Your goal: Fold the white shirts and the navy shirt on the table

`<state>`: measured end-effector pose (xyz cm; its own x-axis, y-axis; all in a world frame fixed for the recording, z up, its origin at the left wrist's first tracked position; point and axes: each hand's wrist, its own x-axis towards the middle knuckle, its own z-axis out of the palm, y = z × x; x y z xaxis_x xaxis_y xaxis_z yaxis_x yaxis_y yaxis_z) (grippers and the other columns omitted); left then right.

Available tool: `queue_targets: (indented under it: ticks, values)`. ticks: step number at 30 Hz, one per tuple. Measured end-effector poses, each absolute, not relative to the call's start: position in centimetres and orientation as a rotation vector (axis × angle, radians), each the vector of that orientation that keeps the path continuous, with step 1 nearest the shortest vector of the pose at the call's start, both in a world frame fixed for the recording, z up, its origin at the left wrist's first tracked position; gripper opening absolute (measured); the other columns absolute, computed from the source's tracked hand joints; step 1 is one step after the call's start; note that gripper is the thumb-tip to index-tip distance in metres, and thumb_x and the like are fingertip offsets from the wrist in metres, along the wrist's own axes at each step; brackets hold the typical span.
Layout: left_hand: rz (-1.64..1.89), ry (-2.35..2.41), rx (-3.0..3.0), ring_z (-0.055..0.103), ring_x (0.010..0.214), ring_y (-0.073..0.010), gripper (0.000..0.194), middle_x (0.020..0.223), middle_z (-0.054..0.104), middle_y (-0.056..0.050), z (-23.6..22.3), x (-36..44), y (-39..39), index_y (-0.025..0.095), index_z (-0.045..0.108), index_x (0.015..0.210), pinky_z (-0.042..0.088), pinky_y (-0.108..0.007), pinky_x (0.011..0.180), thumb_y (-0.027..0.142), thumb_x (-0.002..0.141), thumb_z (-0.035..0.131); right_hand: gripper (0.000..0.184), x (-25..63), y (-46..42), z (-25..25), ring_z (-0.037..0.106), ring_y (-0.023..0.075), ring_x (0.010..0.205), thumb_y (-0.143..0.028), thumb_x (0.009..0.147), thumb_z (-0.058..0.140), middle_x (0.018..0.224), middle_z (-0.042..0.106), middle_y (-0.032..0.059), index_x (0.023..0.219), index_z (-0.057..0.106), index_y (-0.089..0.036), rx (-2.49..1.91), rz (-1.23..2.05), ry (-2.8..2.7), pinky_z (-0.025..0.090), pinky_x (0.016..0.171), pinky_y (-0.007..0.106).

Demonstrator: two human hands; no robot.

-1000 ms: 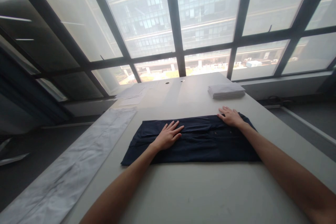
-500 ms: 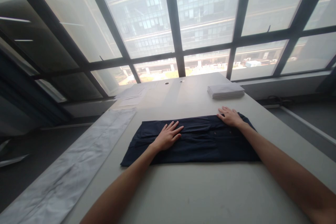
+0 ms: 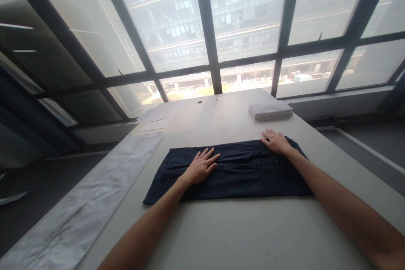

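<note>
A folded dark navy garment lies flat across the white table, with a few creases and small button-like dots on its right half. I cannot tell what kind of garment it is. My left hand rests flat on its left-middle part, fingers spread. Near the far right corner, my right hand lies palm down on the cloth, its fingertips reaching past the far edge onto the table. Neither hand grasps anything.
A neat stack of folded white cloth sits beyond my right hand. Along the left edge of the table stretches a long wrinkled white-grey cloth. White sheets lie at the far left, and tall windows stand behind.
The whole view has shifted very slightly. Both hands stay on the navy garment in almost the same places, and nothing has been picked up or let go.
</note>
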<state>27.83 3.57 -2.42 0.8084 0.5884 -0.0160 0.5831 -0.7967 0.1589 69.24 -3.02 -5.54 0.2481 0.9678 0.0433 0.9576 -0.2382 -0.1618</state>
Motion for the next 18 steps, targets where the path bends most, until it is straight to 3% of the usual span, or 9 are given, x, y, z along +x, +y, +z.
queue_targets:
  ticks: [18]
  values:
    - [0.052,0.925,2.849,0.013,0.155,-0.0285,0.053,0.168,0.017,0.001,-2.47,27.79,3.58,0.043,0.032,0.156,0.013,-0.056,0.123,0.059,0.106,0.029,0.064,69.26,-2.99,-5.67,0.025,0.0277,0.152,-0.055,0.101,0.030,0.164,0.030,0.0117,0.153,0.042,-0.021,-2.351,0.098,-1.829,0.021,0.121,0.054]
